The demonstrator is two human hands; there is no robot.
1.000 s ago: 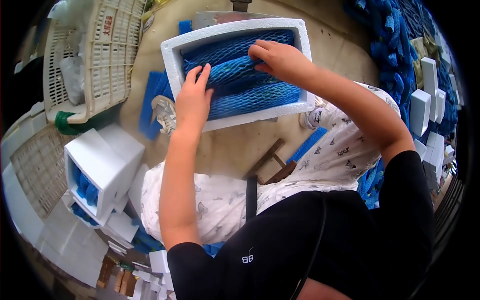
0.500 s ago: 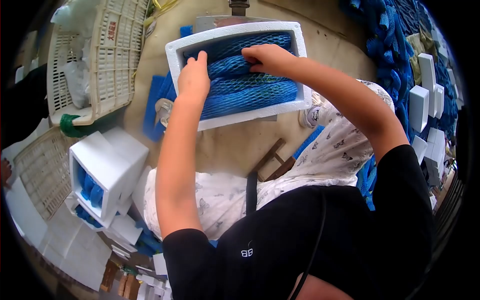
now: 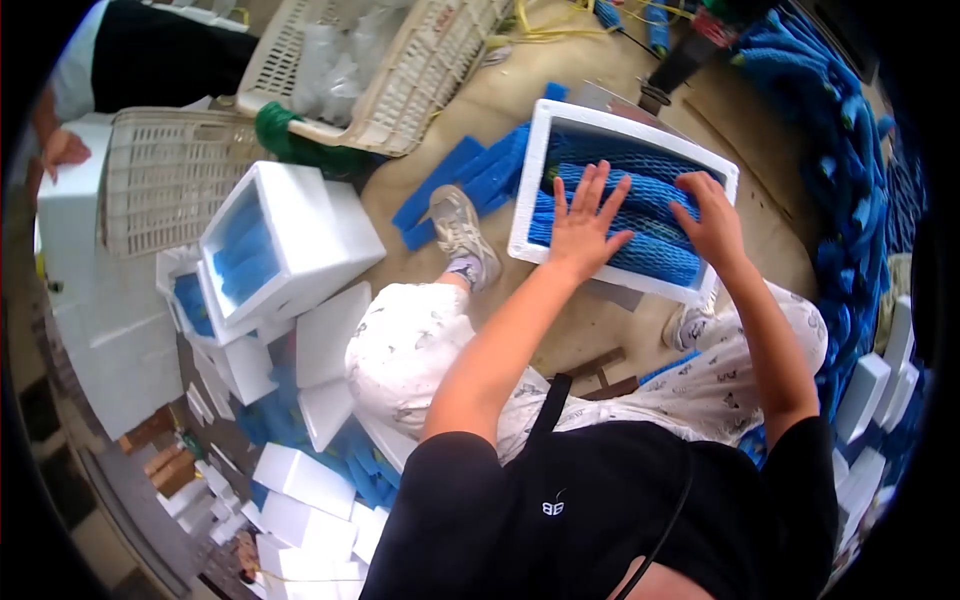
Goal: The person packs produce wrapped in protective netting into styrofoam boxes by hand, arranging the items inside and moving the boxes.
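The netted rolls (image 3: 652, 258) are elongated, blue and mesh-covered, with rounded contours; small patches of green show near the left fingertips. They lie side by side inside the white foam box (image 3: 628, 128), beneath and between both hands. Their long axis follows the long axis of the box: one end points past the left hand (image 3: 585, 232), the other towards the right hand (image 3: 714, 222), slanting down to the right in the head view. The left hand is open, fingers spread, palm down on the rolls, grasping nothing. The right hand is partly closed, fingers bent over the right-hand portion of the rolls; whether it grips one cannot be determined. A shoe (image 3: 459, 228) is located left of the left hand, outside the box.
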